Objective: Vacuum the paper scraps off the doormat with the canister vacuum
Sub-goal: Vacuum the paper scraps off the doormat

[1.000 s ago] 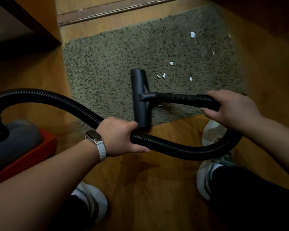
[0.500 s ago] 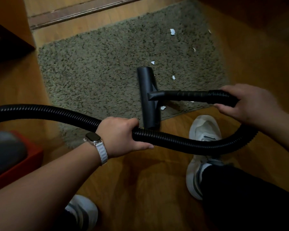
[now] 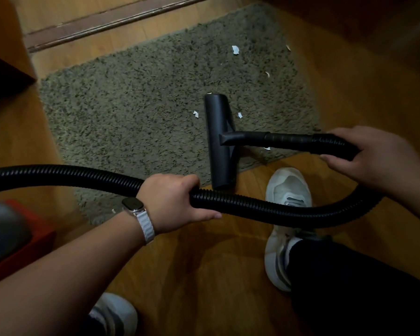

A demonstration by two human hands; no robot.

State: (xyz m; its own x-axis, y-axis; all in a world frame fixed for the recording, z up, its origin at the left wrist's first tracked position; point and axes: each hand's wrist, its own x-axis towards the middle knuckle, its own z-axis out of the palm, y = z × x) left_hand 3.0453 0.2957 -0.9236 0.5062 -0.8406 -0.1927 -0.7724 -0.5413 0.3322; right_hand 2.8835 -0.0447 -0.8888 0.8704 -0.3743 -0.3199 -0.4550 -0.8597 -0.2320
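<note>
One red and grey vacuum [image 3: 7, 238] sits at the left, off the doormat [image 3: 131, 105]. One black hose [image 3: 252, 207] runs from it. Two hands hold the hose. The left hand [image 3: 175, 202], with one watch [image 3: 134, 204], is wrapped round the middle. The right hand [image 3: 374, 154] is curled round the end. One brush head [image 3: 220, 141] lies across the doormat's near edge, toward the right. I count at least seven paper scraps [image 3: 235, 50], most toward the far right corner. Two white shoes [image 3: 286, 190] stand on the floor [image 3: 204, 263]. Since half a second ago the brush head has slid right, and one scrap now lies on its left.
</note>
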